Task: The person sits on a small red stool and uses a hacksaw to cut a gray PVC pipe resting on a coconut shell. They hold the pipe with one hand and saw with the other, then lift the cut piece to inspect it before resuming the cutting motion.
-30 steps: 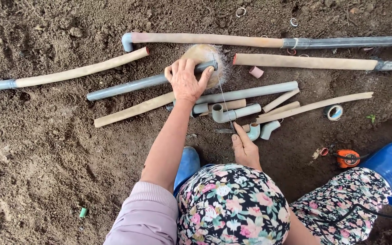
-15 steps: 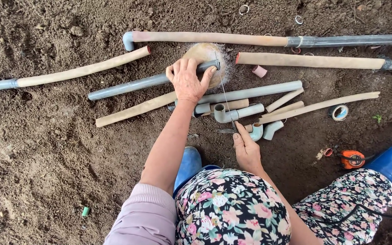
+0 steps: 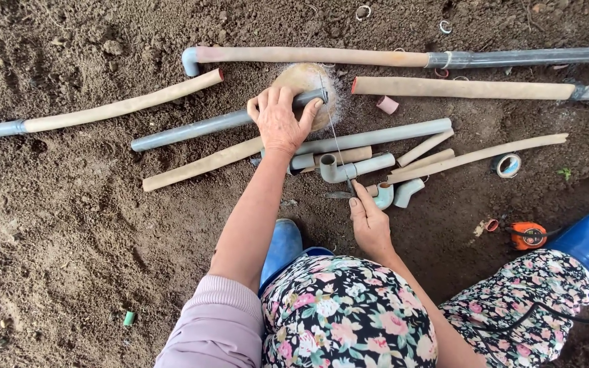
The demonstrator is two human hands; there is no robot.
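Observation:
My left hand (image 3: 279, 121) presses down on a grey pipe (image 3: 199, 128), fingers curled over its end where it rests on a round tan block (image 3: 308, 76). A thin pale cord (image 3: 336, 140) runs from that pipe end down to my right hand (image 3: 369, 219), which pinches its lower end just above the soil. Right by that hand lie a grey tee fitting (image 3: 341, 169) and two small elbow fittings (image 3: 397, 194).
Several long tan and grey pipes (image 3: 322, 56) lie across the dark soil. A tape roll (image 3: 508, 164), an orange tape measure (image 3: 527, 236) and a pink cap (image 3: 388, 104) lie to the right. Blue boots (image 3: 282, 247) show beside my floral skirt.
Both hands keep their places on the pipe and the cord. Only the view has shifted slightly.

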